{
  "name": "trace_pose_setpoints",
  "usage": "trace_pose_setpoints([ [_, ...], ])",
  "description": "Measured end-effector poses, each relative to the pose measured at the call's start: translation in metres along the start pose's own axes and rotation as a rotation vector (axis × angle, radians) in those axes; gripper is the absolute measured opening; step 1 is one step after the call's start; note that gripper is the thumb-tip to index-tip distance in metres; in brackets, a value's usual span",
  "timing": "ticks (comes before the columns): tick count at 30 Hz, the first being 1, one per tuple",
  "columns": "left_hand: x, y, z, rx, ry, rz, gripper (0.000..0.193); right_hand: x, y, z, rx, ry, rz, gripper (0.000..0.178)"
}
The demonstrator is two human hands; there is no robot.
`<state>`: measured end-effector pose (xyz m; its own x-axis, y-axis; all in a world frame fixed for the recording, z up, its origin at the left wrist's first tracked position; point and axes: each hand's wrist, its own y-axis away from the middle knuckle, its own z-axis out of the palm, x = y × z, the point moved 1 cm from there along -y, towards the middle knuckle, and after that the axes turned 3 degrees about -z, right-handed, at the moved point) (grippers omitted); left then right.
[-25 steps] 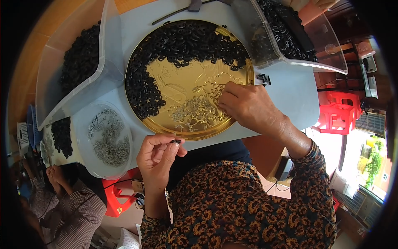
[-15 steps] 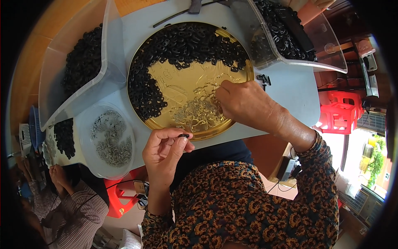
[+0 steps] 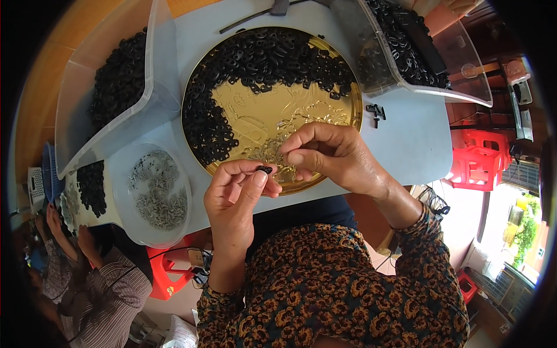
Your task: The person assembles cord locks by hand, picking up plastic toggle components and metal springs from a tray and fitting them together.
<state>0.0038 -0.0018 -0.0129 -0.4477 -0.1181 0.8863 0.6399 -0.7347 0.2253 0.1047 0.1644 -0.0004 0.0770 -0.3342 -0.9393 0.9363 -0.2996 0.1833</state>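
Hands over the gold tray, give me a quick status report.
Left hand pinches a small black part. Right hand closes in, fingertips pinched, contents unclear. Gold tray of black parts below; nothing between.

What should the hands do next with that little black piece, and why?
Probably bring the right hand the last bit toward the left hand, so whatever its pinched fingertips carry meets the small black piece. The left fingertips hold that piece up just beside the right fingers, over the gold tray of black parts and small silvery bits; what the right pinch holds is too small to tell.
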Motion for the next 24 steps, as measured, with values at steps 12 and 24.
trace_pose_setpoints([
  [12, 0.002, 0.003, 0.005, -0.020, -0.094, 0.062, 0.016, 0.016, -0.003, 0.014, -0.021, -0.104, -0.011, 0.021],
  [24, 0.003, 0.003, 0.007, -0.009, -0.076, 0.066, 0.015, 0.017, 0.000, 0.023, 0.014, -0.089, -0.056, 0.020],
])
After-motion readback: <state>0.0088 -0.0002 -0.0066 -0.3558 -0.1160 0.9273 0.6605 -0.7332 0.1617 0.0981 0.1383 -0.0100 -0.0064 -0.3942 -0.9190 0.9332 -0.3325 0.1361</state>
